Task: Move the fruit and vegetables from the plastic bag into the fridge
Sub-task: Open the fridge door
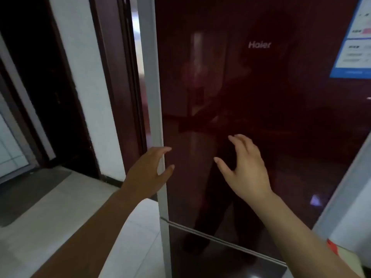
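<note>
A tall fridge (271, 109) with a glossy dark red door fills the middle and right of the head view; the upper door is closed, and a second door sits below a silver strip. My left hand (147, 173) is open at the door's silver left edge, fingers curled around that edge. In front of the door's lower middle, my right hand (246, 167) is spread open and holds nothing. No plastic bag, fruit or vegetables are in view.
A white wall section (94, 93) and a dark doorway (40, 77) stand left of the fridge. Pale floor tiles (66, 201) and a grey mat (24, 195) lie at lower left. A blue-and-white label (355, 43) is on the door's upper right. A white surface (347, 215) abuts the right.
</note>
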